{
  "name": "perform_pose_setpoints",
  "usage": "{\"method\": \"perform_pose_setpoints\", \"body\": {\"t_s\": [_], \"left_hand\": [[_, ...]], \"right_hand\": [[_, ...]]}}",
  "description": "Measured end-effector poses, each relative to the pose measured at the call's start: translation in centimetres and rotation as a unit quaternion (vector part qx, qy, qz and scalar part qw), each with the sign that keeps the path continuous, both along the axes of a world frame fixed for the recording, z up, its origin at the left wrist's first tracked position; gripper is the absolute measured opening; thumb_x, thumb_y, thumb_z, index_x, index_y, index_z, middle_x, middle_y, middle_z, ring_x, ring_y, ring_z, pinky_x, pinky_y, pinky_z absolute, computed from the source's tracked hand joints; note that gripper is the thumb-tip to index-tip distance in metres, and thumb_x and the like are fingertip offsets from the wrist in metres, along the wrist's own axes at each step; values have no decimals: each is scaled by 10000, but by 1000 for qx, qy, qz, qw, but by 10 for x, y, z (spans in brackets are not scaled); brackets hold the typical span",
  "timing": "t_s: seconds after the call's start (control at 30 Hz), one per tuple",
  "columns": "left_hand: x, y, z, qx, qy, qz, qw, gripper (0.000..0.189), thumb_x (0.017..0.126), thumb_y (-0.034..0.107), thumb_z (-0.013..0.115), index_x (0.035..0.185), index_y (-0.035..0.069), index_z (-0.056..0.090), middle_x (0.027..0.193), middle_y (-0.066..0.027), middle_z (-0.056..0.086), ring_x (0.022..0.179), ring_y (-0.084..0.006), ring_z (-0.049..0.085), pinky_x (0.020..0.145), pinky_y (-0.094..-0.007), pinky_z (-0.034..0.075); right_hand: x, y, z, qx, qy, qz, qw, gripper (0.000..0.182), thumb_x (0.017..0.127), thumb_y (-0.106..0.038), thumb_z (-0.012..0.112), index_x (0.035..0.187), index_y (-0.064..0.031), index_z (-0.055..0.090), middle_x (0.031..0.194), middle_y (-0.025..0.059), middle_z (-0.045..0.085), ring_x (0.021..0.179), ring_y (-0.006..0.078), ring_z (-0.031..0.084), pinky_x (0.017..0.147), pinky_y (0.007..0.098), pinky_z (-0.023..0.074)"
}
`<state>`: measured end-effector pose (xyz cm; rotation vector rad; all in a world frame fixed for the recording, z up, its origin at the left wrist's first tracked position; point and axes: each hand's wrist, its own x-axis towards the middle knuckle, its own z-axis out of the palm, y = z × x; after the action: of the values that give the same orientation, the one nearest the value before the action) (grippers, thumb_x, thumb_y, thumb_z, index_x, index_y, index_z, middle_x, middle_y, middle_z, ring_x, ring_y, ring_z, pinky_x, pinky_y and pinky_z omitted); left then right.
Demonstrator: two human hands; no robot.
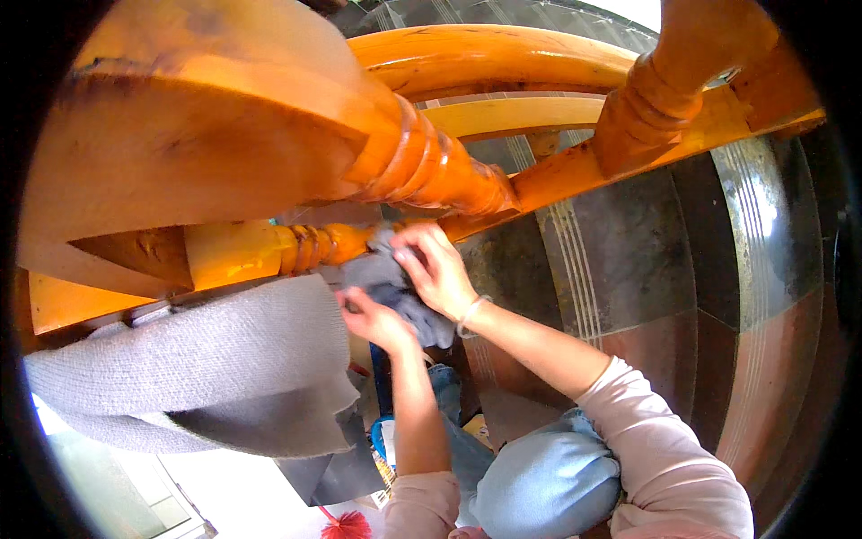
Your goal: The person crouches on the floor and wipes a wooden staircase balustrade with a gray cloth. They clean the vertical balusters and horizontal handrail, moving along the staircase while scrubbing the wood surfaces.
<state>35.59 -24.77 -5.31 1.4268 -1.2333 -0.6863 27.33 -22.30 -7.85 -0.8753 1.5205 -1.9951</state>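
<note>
A crumpled grey cloth point(380, 269) is bunched against the foot of an orange-varnished wooden baluster point(330, 244). My right hand point(434, 266), with a pale bracelet at its wrist, is closed on the upper part of the cloth, near the wooden bottom rail point(559, 178). Lower and to the left, my left hand point(374, 320) is at the cloth's lower edge; blur hides whether its fingers grip it. Part of the cloth hangs between and below both hands. A thicker turned baluster point(438, 158) slants just above them.
Dark and reddish stair treads point(626, 249) with ribbed strips curve down the right side. A light grey ribbed textile point(202, 357) is draped at the left. A curved handrail point(498, 57) crosses the top. A red-bristled brush point(346, 525) and a blue container point(378, 438) are below.
</note>
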Motion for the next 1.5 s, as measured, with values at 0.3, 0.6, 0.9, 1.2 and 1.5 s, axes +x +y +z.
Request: {"method": "perform_pose_setpoints", "body": {"t_s": [0.3, 0.6, 0.9, 1.2, 1.5], "left_hand": [[24, -54, -48, 92, -51, -186, 977, 435, 933, 252, 347, 1267, -25, 330, 1294, -156, 380, 1166, -254, 396, 987, -365, 319], [-14, -40, 77, 154, 225, -50, 961, 401, 924, 275, 393, 1217, 2, 400, 1226, -138, 460, 1062, -269, 497, 901, -402, 422], [13, -35, 36, -25, -201, -27, 979, 422, 927, 355, 415, 1153, 1, 465, 1161, -156, 506, 1029, -241, 507, 854, -333, 402], [23, -60, 82, 55, 202, -61, 976, 411, 924, 338, 422, 1172, 12, 455, 1161, -136, 505, 1029, -231, 500, 856, -314, 389], [-9, -23, 64, -56, -266, -60, 960, 380, 912, 257, 470, 1166, -25, 449, 1075, -165, 544, 925, -249, 546, 758, -317, 433]], "right_hand": [[-1, -22, -4, 71, 209, 7, 975, 301, 830, -96, 520, 1126, -123, 567, 947, 141, 551, 896, 336, 541, 759, 384, 458], [-26, -47, 84, -87, -43, 71, 993, 236, 822, -131, 560, 1021, -6, 585, 971, 152, 614, 901, 276, 585, 809, 328, 446], [18, 5, 38, -59, 146, 59, 986, 323, 749, -20, 544, 1068, -64, 567, 994, 126, 551, 931, 318, 534, 807, 379, 455], [-14, -39, 114, -111, -35, 150, 982, 481, 818, -153, 587, 1225, 20, 398, 1191, 180, 498, 1106, 302, 478, 953, 374, 365], [-12, -18, 43, 8, 282, 26, 959, 565, 749, -91, 613, 1261, -27, 384, 1189, 203, 466, 1078, 376, 454, 925, 410, 379]]}}
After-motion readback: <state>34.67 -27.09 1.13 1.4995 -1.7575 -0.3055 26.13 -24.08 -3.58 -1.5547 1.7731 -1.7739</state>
